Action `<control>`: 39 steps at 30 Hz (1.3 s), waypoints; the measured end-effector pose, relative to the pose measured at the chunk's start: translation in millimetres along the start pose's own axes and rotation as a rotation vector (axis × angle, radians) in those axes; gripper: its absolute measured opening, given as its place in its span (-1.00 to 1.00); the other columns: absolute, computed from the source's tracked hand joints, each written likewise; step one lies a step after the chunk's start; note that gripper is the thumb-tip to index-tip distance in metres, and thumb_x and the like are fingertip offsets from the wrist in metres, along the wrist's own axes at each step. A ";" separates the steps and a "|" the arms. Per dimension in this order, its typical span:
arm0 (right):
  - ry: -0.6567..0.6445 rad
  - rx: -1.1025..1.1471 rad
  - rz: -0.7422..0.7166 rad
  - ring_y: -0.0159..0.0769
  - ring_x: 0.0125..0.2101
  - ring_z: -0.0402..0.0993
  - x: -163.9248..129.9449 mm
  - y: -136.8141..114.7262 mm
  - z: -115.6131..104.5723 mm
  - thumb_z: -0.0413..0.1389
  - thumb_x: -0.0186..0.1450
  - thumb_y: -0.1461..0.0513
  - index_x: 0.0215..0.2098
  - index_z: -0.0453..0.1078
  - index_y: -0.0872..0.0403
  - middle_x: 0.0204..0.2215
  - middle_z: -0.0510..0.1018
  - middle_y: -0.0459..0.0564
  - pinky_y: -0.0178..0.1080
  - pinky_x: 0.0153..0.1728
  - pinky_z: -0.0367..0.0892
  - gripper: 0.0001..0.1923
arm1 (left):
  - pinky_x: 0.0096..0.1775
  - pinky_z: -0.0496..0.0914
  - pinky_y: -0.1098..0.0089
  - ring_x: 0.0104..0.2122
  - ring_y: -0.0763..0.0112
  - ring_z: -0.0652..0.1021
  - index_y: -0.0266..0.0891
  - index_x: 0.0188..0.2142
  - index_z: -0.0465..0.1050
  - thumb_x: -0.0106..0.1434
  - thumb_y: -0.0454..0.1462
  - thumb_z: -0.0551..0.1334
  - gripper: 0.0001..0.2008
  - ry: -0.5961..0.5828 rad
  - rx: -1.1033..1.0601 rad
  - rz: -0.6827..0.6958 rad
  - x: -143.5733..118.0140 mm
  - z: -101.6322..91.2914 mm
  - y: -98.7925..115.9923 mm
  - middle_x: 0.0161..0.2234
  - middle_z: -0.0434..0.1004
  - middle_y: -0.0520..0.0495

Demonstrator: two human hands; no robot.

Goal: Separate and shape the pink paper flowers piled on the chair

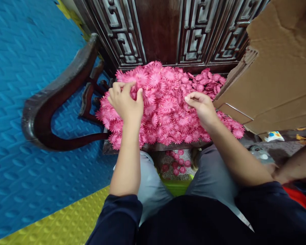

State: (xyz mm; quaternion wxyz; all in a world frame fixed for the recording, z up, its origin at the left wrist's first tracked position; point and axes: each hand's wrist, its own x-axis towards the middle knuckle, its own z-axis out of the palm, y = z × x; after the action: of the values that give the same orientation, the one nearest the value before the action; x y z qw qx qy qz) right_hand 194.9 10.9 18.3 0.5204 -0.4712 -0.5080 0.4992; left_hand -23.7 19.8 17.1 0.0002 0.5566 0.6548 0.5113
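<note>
On the seat of a dark carved wooden chair (53, 102) lay a heaped pile of pink paper flowers (168, 112), spreading to the front edge. The left hand (124, 101) rested curled on the pile's left side, fingers bent around several flowers; the right hand (202, 107) pinched a single flower between thumb and fingertips near the middle. A cardboard sheet (275, 68) leaned at the right. A few flowers (175, 165) already lay on the floor between the knees; any sweeping motion would likely push more over the edge.
</note>
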 end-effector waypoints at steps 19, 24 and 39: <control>-0.230 0.064 0.009 -0.49 -0.50 0.22 -5.5 -13.2 0.3 0.23 0.01 0.24 -0.56 0.38 0.10 -0.58 0.36 -0.17 -0.32 -0.39 0.15 -0.89 | -0.35 0.33 0.49 -0.46 0.56 0.45 -0.21 -0.45 0.55 0.05 -0.23 0.35 -0.91 -0.474 -0.653 -0.015 -43.7 25.2 48.8 -0.49 0.50 0.05; -0.229 0.066 0.009 -0.48 -0.48 0.23 -4.9 -12.5 -0.5 0.25 0.00 0.21 -0.55 0.38 0.09 -0.57 0.37 -0.16 -0.31 -0.37 0.16 -0.85 | -0.30 0.34 0.47 -0.43 0.55 0.48 -0.20 -0.45 0.56 0.00 -0.22 0.37 -0.89 -0.557 -0.821 -0.200 -44.4 27.5 47.8 -0.46 0.55 0.04; -0.185 0.014 0.048 -0.49 -0.53 0.19 -5.6 -13.1 0.8 0.22 0.03 0.16 -0.54 0.31 0.10 -0.60 0.31 -0.16 -0.32 -0.42 0.12 -0.80 | -0.21 0.36 0.45 -0.43 0.54 0.48 -0.16 -0.46 0.57 0.04 -0.28 0.29 -0.93 -0.578 -0.981 -0.437 -41.8 30.1 44.7 -0.51 0.54 0.08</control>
State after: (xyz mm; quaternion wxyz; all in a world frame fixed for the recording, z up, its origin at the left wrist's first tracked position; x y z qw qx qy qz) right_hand 194.7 4.5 31.1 0.4628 -0.4313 -0.5388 0.5563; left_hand 41.9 3.0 8.9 0.5390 0.4605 0.4156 0.5698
